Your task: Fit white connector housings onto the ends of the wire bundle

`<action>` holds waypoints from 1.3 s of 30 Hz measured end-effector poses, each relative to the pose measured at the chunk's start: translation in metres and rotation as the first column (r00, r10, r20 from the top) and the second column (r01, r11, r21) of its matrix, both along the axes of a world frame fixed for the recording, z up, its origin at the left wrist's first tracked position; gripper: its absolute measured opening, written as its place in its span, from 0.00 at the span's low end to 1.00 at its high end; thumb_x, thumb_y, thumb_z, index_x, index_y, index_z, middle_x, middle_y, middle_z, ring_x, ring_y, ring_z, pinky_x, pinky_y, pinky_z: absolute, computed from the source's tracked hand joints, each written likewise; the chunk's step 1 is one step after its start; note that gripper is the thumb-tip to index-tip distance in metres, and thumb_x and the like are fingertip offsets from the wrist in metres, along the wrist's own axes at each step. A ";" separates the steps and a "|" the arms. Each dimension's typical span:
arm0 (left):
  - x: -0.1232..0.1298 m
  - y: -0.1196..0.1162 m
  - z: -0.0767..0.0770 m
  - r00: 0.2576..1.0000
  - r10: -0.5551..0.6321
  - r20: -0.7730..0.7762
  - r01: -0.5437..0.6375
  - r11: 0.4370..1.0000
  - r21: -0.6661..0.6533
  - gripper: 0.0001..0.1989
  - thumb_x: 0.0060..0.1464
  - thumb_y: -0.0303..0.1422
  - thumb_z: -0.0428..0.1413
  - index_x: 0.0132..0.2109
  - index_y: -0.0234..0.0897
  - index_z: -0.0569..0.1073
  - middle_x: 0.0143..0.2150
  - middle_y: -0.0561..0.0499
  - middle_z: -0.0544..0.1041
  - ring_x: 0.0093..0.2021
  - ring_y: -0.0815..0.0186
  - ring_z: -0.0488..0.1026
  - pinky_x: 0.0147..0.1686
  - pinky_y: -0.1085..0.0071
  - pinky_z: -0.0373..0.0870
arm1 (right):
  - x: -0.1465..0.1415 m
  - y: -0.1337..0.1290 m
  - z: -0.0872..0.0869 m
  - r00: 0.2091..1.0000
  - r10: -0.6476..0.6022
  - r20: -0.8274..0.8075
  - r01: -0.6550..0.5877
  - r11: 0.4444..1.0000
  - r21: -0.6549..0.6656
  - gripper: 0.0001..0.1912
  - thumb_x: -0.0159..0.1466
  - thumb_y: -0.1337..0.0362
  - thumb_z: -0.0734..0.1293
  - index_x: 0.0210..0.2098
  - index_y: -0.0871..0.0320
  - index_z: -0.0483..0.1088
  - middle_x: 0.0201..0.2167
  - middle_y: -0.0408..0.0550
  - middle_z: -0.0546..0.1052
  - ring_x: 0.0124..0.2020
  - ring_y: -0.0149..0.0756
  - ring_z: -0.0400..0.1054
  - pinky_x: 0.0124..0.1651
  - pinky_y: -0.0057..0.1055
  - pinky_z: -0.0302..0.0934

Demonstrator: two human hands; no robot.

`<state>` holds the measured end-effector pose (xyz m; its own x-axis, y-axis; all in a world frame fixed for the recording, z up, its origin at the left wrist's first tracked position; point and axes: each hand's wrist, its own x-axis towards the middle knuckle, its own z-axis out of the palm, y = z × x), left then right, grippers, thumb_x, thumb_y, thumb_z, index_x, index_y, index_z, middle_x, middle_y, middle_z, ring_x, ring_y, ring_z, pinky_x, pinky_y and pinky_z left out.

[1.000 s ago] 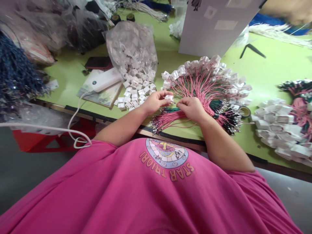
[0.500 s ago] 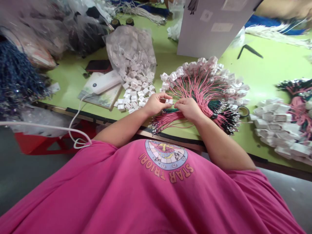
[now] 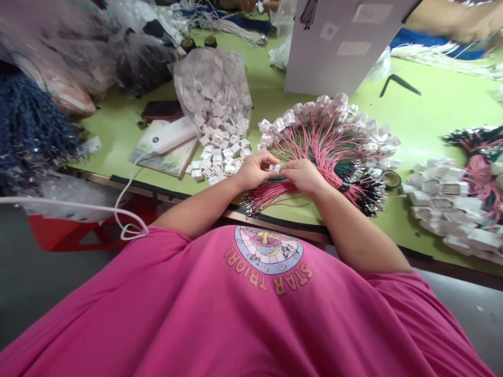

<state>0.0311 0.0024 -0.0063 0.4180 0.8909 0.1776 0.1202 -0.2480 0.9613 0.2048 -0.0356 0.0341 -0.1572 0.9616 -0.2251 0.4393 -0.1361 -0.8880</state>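
Note:
Between the thumb and fingers of my left hand (image 3: 253,170) is a small white plastic connector housing (image 3: 274,168). My right hand (image 3: 302,175) is pinched closed at the housing's right side, on a thin wire whose end is mostly hidden by the fingertips. Under and beside my hands lies a bundle of pink and green wires (image 3: 271,195) with metal-tipped ends. Behind my right hand, the pink wires fan out to a row of white housings (image 3: 330,107). Loose white housings (image 3: 220,154) spill from a clear plastic bag (image 3: 212,78) left of my hands.
A white power bank (image 3: 175,135) with a cable rests on a booklet (image 3: 137,149), near a dark phone (image 3: 162,109). A grey box (image 3: 334,52) stands behind the wires. At right are a tape roll (image 3: 392,179) and more housings (image 3: 444,201). Another person's arm (image 3: 451,20) shows at the top right.
My hands have come closer together; the right fingertips, slightly apart from the white housing before, are now up against its side. The view has shifted a little.

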 end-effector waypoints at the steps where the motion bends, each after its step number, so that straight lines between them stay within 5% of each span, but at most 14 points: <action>1: 0.000 -0.001 0.000 1.000 0.004 -0.017 -0.004 1.000 -0.002 0.15 0.36 0.31 0.67 0.34 0.34 0.74 0.37 0.50 0.75 0.37 0.70 0.71 0.39 0.70 0.68 | -0.002 0.000 -0.001 1.000 0.007 0.024 -0.008 1.000 0.020 0.11 0.52 0.60 0.64 0.23 0.62 0.72 0.14 0.37 0.58 0.20 0.24 0.48 0.25 0.28 0.44; 7: -0.003 0.000 0.020 0.982 0.043 -0.183 -0.044 0.999 -0.001 0.16 0.43 0.34 0.64 0.40 0.34 0.73 0.40 0.49 0.75 0.34 0.71 0.72 0.36 0.71 0.70 | 0.003 0.006 -0.002 0.969 0.053 0.241 -0.112 0.965 0.237 0.14 0.60 0.61 0.61 0.27 0.62 0.74 0.20 0.43 0.69 0.25 0.30 0.59 0.31 0.29 0.51; 12: -0.007 0.023 0.044 0.878 0.164 -0.450 -0.028 0.956 0.292 0.10 0.50 0.29 0.59 0.42 0.35 0.74 0.44 0.49 0.74 0.39 0.68 0.72 0.42 0.69 0.70 | 0.009 -0.003 -0.003 0.843 -0.124 0.523 -0.253 0.766 0.590 0.17 0.66 0.63 0.56 0.45 0.59 0.74 0.43 0.54 0.76 0.42 0.40 0.66 0.45 0.34 0.57; 15: -0.003 0.046 0.043 0.830 0.195 -0.522 0.019 0.926 0.378 0.10 0.50 0.27 0.59 0.41 0.34 0.74 0.43 0.48 0.74 0.43 0.64 0.71 0.47 0.66 0.69 | 0.000 -0.007 -0.013 0.742 -0.018 0.670 -0.473 0.695 0.542 0.18 0.67 0.67 0.54 0.46 0.60 0.74 0.46 0.56 0.75 0.46 0.41 0.65 0.49 0.35 0.56; 19: 0.008 0.077 0.034 0.828 0.182 -0.530 0.072 0.903 0.423 0.11 0.49 0.27 0.59 0.42 0.34 0.75 0.43 0.47 0.73 0.46 0.62 0.70 0.50 0.64 0.67 | -0.006 0.000 -0.024 0.613 0.170 0.772 -0.591 0.747 0.304 0.16 0.65 0.67 0.57 0.39 0.61 0.76 0.37 0.55 0.76 0.41 0.41 0.67 0.45 0.35 0.56; 23: 0.008 0.085 0.034 0.859 0.104 -0.502 0.138 0.896 0.422 0.13 0.48 0.28 0.60 0.44 0.36 0.74 0.44 0.46 0.71 0.46 0.62 0.70 0.49 0.64 0.67 | 0.003 0.009 -0.023 0.688 0.283 0.668 -0.568 0.783 0.254 0.13 0.60 0.67 0.61 0.36 0.58 0.78 0.36 0.49 0.78 0.38 0.38 0.69 0.42 0.32 0.57; 27: -0.024 0.058 0.047 0.814 0.094 -0.573 0.181 0.897 0.404 0.16 0.48 0.31 0.61 0.46 0.37 0.73 0.47 0.47 0.71 0.44 0.63 0.70 0.46 0.65 0.67 | 0.008 0.012 -0.027 0.872 0.210 0.442 -0.364 0.882 0.300 0.10 0.56 0.68 0.63 0.32 0.58 0.78 0.33 0.46 0.79 0.35 0.34 0.70 0.41 0.29 0.58; 30: -0.061 0.027 0.050 0.675 0.129 -0.727 0.284 0.864 0.417 0.13 0.47 0.35 0.61 0.42 0.38 0.74 0.39 0.48 0.73 0.43 0.61 0.69 0.47 0.62 0.66 | 0.008 0.014 -0.033 0.949 0.137 0.282 -0.230 0.916 0.328 0.09 0.53 0.68 0.65 0.30 0.59 0.77 0.30 0.45 0.79 0.32 0.32 0.70 0.40 0.29 0.59; 32: -0.082 0.011 0.046 0.551 0.135 -0.823 0.417 0.810 0.412 0.15 0.45 0.35 0.63 0.42 0.38 0.74 0.41 0.47 0.74 0.45 0.57 0.68 0.48 0.58 0.65 | 0.006 0.015 -0.035 0.970 0.106 0.221 -0.176 0.929 0.325 0.08 0.52 0.69 0.65 0.29 0.59 0.77 0.28 0.44 0.78 0.30 0.31 0.68 0.37 0.29 0.58; 34: -0.094 0.001 0.038 0.503 0.150 -0.851 0.455 0.791 0.408 0.14 0.46 0.33 0.61 0.42 0.38 0.74 0.45 0.45 0.74 0.48 0.55 0.66 0.49 0.56 0.63 | 0.004 0.016 -0.036 0.976 0.097 0.193 -0.156 0.936 0.317 0.08 0.52 0.68 0.65 0.29 0.60 0.76 0.26 0.44 0.77 0.28 0.30 0.66 0.35 0.28 0.58; 39: -0.093 -0.002 0.030 0.574 0.179 -0.799 0.359 0.822 0.442 0.07 0.48 0.32 0.60 0.37 0.37 0.73 0.42 0.46 0.73 0.51 0.54 0.66 0.52 0.53 0.61 | 0.001 0.011 -0.034 0.981 0.099 0.168 -0.154 0.922 0.355 0.12 0.58 0.61 0.65 0.35 0.60 0.77 0.25 0.44 0.76 0.26 0.29 0.63 0.34 0.29 0.56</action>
